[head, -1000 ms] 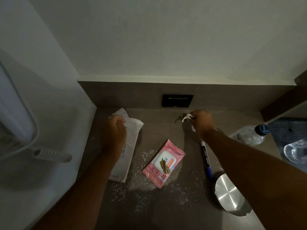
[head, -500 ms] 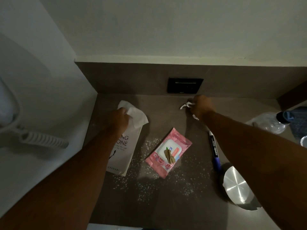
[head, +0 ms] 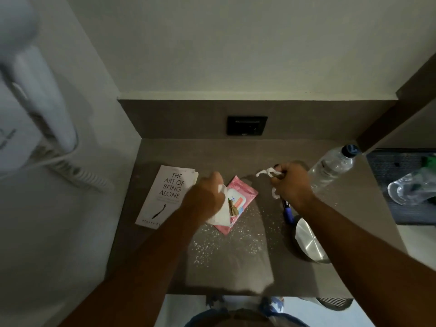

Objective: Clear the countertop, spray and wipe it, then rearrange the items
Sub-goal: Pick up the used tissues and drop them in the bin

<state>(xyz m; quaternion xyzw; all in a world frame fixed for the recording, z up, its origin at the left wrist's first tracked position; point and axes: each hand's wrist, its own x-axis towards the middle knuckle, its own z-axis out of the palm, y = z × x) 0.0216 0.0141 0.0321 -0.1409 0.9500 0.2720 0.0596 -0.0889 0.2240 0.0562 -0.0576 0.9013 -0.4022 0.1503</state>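
Note:
My left hand (head: 204, 197) is closed on a white tissue (head: 221, 217) and hovers over the pink wet-wipe pack (head: 244, 193), which has a small brown leaf scrap on its lid. My right hand (head: 291, 184) grips a crumpled white paper scrap (head: 265, 172) above the top of a blue marker (head: 288, 212). A white book titled "The Art of Being Alone" (head: 168, 193) lies uncovered at the left of the brown countertop (head: 236, 156). White crumbs (head: 226, 245) are scattered in front of the pack.
A clear water bottle with a blue cap (head: 331, 167) lies at the right. A shiny metal lid (head: 311, 243) sits by the marker's lower end. A black wall plate (head: 247, 125) is in the backsplash. A wall-mounted hair dryer with coiled cord (head: 47, 128) hangs at left.
My left hand lifted the tissue off the book and moved right, over the pink pack. My right hand pulled back from the rear wall toward me with the paper scrap.

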